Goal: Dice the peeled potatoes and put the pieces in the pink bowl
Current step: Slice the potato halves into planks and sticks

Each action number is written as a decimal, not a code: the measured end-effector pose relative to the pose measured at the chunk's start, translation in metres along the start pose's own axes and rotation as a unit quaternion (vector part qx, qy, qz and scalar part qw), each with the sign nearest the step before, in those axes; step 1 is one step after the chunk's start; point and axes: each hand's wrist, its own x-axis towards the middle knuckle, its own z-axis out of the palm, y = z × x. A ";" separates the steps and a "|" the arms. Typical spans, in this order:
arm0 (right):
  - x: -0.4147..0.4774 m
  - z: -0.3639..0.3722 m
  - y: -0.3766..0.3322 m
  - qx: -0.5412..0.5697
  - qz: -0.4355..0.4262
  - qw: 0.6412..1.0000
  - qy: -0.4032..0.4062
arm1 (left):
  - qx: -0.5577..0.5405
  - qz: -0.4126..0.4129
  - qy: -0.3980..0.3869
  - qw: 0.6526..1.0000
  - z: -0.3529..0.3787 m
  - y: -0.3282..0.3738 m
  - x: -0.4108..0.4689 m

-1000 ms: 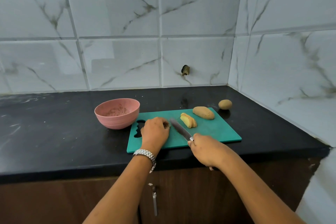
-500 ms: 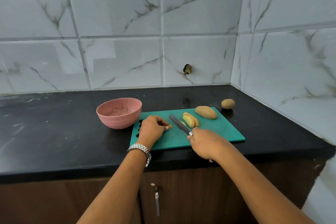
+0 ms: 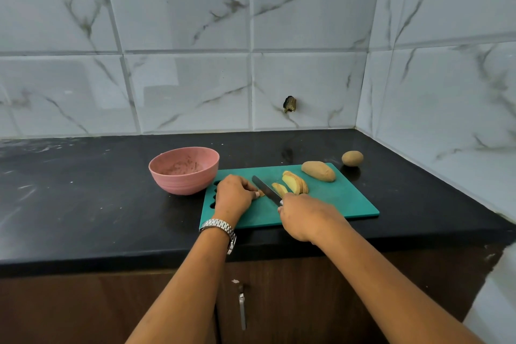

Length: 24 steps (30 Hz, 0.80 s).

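Pale yellow sliced potato (image 3: 294, 186) lies fanned on the teal plastic cutting board (image 3: 335, 204), round pink bowl (image 3: 184, 170) just beside its left end. Head view: left hand (image 3: 233, 198) pinches a small potato piece (image 3: 261, 194) against the board; right hand (image 3: 307, 218) grips the steel-bladed knife (image 3: 265, 189), blade between piece and slices. Advisable: hold the piece steady, cut even cubes.

One head-worn camera looks forward and down, near the counter (image 3: 83, 204).
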 end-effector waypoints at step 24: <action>-0.032 0.007 0.032 0.067 -0.019 0.997 -0.027 | 0.030 0.010 0.059 0.998 0.003 -0.004 -0.006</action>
